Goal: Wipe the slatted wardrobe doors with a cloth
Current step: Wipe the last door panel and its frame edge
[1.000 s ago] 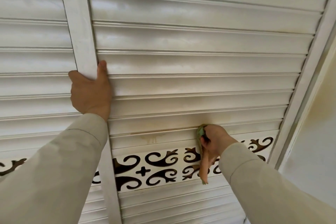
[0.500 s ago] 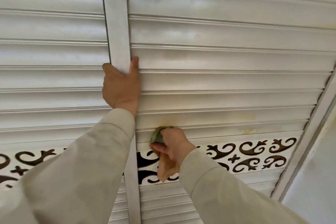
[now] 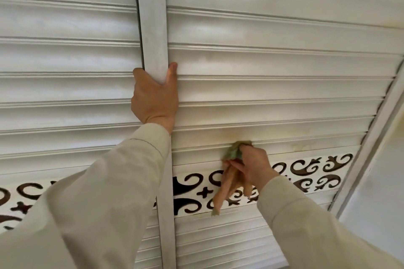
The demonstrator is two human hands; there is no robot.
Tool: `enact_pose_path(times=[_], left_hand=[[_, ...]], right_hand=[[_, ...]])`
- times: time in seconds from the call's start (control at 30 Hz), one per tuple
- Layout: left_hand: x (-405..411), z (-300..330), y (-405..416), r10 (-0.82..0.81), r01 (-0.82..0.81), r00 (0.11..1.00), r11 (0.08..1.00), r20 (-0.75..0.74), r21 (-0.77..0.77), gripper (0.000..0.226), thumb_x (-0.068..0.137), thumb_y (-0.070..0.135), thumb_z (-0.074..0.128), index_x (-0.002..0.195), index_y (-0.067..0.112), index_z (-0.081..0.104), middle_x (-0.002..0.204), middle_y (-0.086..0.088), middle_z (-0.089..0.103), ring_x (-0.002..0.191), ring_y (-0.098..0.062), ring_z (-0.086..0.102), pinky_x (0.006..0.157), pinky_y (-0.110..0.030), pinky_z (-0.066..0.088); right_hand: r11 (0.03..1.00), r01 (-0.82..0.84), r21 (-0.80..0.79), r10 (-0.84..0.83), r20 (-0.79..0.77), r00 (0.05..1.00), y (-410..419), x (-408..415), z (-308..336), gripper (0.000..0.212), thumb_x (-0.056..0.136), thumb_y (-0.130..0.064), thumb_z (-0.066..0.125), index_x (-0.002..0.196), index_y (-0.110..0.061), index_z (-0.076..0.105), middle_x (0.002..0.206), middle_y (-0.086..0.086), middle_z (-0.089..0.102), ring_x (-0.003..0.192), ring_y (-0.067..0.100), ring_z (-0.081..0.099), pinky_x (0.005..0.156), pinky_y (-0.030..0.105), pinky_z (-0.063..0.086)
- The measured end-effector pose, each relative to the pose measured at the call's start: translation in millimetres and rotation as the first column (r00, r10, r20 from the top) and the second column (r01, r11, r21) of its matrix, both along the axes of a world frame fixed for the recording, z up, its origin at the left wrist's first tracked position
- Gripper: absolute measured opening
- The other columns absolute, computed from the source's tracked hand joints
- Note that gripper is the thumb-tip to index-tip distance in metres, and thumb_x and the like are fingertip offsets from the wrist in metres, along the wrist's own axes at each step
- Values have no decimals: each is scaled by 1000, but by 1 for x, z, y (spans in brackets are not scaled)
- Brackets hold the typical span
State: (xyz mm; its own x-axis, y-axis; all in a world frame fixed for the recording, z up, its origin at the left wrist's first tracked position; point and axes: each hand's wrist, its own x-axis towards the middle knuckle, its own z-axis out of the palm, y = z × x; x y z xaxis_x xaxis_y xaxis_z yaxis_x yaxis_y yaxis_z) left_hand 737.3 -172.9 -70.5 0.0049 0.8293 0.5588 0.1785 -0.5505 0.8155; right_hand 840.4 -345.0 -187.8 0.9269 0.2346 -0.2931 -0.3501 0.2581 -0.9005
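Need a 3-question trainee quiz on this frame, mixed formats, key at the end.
1. True or false: the left hand grips the vertical door stile.
2. What does the right hand hold? A) spray bottle B) cloth C) brush
3. Fill in: the yellowish stain lies on the slat just ____ the cloth.

Key: 1 true; 2 B; 3 above.

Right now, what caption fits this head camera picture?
Right hand rubs green-and-orange cloth along white slatted wardrobe door; left hand grips its frame.
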Motion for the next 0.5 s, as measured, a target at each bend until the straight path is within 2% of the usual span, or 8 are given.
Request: enact_pose_path(times=[0.1,0.17,0.23,0.3,0.4,0.5], left_hand=[[0,0,-1,-9,9,1000,1000,11,0,63,81,78,50,99,20,35,93,-3,62,89,-36,61,71,-34,34],[2,0,-1,-8,8,1000,1000,19,-4,63,80,79,50,99,20,35,95,-4,64,89,-35,62,71,-34,36],[4,0,0,-1,2,1000,1000,26,-8,63,80,79,50,98,21,33,97,-4,65,90,-35,62,71,-34,36],[6,-1,3,6,-6,1000,1000,27,-8,63,80,79,50,98,22,33,97,-4,66,90,-35,62,71,-34,35],[7,-2,4,5,-5,1000,1000,20,-2,63,80,79,49,98,21,33,97,-5,66,90,-36,62,71,-35,37],[7,-3,6,0,-1,1000,1000,26,10,63,81,79,48,96,20,33,94,-4,66,87,-35,62,70,-35,37]], right_hand=[[992,54,117,-55,4,998,-20,5,-9,15,101,-9,51,89,-5,60,94,17,62,77,23,61,72,35,56],[974,-12,226,20,-33,999,-19,-2,-16,16,103,-19,51,100,-7,60,102,17,65,83,23,65,68,32,57],[952,-146,269,166,-51,985,-6,-14,-21,17,103,-23,52,111,-9,57,95,18,68,80,26,70,62,36,59],[935,-297,192,296,37,955,18,-26,-25,21,100,-19,58,113,-3,57,88,21,71,75,32,73,63,41,60],[909,-414,32,397,225,890,54,-42,-19,24,95,-16,64,102,7,62,85,19,71,72,29,73,64,34,61],[876,-482,-2,451,357,818,76,-53,5,17,97,-15,61,93,0,66,80,16,74,70,26,73,67,30,61]])
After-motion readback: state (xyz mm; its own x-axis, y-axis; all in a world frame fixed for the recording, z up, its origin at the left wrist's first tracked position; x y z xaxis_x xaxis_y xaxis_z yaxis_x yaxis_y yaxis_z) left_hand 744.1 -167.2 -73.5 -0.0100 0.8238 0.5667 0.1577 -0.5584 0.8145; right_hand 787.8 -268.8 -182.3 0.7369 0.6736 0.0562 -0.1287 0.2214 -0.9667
